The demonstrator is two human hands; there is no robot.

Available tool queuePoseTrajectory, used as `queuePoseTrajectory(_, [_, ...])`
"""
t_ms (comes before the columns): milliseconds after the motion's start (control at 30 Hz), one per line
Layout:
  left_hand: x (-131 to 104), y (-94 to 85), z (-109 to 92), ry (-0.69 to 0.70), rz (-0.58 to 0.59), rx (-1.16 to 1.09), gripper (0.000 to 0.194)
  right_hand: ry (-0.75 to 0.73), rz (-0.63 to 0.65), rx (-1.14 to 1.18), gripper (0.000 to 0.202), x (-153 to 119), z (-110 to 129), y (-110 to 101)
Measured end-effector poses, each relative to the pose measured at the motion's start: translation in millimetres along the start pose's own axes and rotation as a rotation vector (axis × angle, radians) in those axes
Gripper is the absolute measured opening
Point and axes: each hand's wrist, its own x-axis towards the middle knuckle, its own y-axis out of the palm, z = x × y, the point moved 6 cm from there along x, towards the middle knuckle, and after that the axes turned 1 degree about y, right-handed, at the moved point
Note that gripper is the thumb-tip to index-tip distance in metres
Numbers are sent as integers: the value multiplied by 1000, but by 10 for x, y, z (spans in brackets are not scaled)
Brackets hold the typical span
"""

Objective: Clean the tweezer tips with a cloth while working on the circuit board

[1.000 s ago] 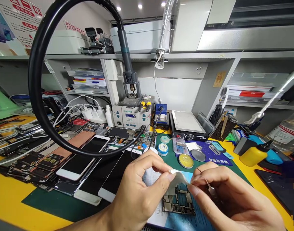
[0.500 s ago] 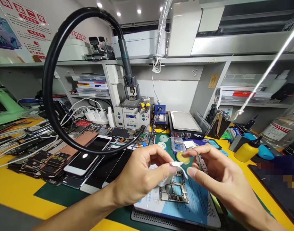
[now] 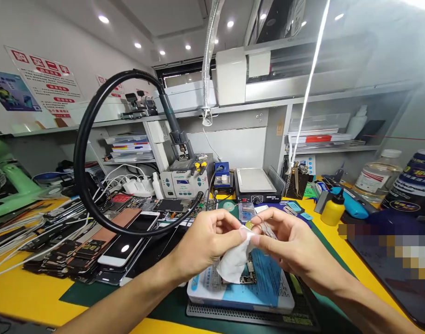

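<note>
A soft white tissue-like piece (image 3: pixel 233 260) hangs from the pinched fingers of my left hand (image 3: pixel 215 239). My right hand (image 3: pixel 285 239) meets it, thumb and forefinger pinching the tissue's top edge close to the left fingertips. Some slim metal piece (image 3: pixel 268 230) also sits among the right hand's fingers; its kind is unclear. Below the tissue, partly covered by it, a phone circuit board (image 3: pixel 249 277) lies on a blue and white box (image 3: pixel 240 294). The box rests on a dark perforated mat (image 3: pixel 212 311).
A hot air station (image 3: pixel 182 181) stands at the back, its black hose (image 3: pixel 80 157) looping at left. Phones (image 3: pixel 129 241) and stacked phone parts (image 3: pixel 69 250) crowd the left. A heating plate (image 3: pixel 256 181), yellow bottle (image 3: pixel 333 211) and dark tablet-like slab (image 3: pixel 382 269) are to the right.
My right hand has closed in on the left and now pinches the tissue too. The tissue hangs lower and wider over the board. The camera view has tilted up and turned right.
</note>
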Motion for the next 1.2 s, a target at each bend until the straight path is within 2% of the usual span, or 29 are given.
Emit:
queuePoseTrajectory(133, [-7, 17, 94, -43, 71, -25, 28, 71, -6, 92, 27, 28, -72, -29])
queuePoseTrajectory(267, [7, -50, 177, -55, 33, -120, 23, 102, -15, 156, 18, 48, -99, -51])
queuePoseTrajectory(400, [32, -122, 224, -72, -20, -218, 26, 115, -10, 189, 28, 59, -124, -90])
queuePoseTrajectory(533, [70, -144, 273, -81, -21, -278, 29, 126, -11, 132, 30, 64, -172, -130])
queuePoseTrajectory(633, [84, -151, 341, -92, -28, -307, 31, 82, -59, -12, 25, 48, -184, -162])
queuePoseTrajectory(767, [58, -169, 430, -98, -82, -329, 31, -47, -157, -244, 14, -8, -143, -181])
queuePoseTrajectory(833, [38, -168, 458, -101, -100, -338, 31, -143, -161, -346, 13, -33, -101, -150])
queuePoseTrajectory(1033, [5, -86, 448, -86, -39, -396, 29, -622, -8, -799, 29, -133, 54, 70])
queuePoseTrajectory(1200, [-31, -4, 428, -112, 48, -475, 28, -787, -98, -1163, 43, -177, -69, 21])
